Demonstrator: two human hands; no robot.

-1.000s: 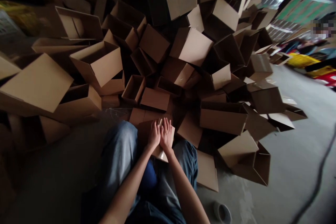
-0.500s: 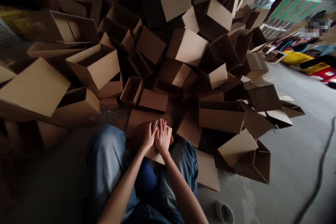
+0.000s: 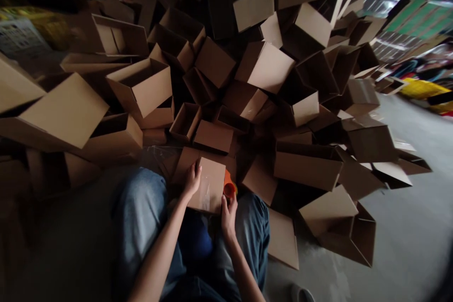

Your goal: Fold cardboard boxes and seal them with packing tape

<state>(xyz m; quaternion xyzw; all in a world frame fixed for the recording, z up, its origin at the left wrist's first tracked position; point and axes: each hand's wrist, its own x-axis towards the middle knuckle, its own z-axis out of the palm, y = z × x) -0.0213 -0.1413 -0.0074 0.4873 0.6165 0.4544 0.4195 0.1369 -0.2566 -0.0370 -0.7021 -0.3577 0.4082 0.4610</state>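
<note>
Cardboard boxes (image 3: 262,66) heap up beyond the person's jeans (image 3: 139,207). Above the jeans, a carton (image 3: 209,185) has its long axis pointing away from the person, the left hand (image 3: 193,180) clasping its left edge and the right hand (image 3: 229,217) curled narrowly by its lower corner, any grip unclear. An orange object (image 3: 229,190) beside the carton is partly hidden, its kind uncertain.

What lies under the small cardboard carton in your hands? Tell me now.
A larger carton shows beyond the small cardboard carton, an orange object at its right edge; the rest beneath is covered.
</note>
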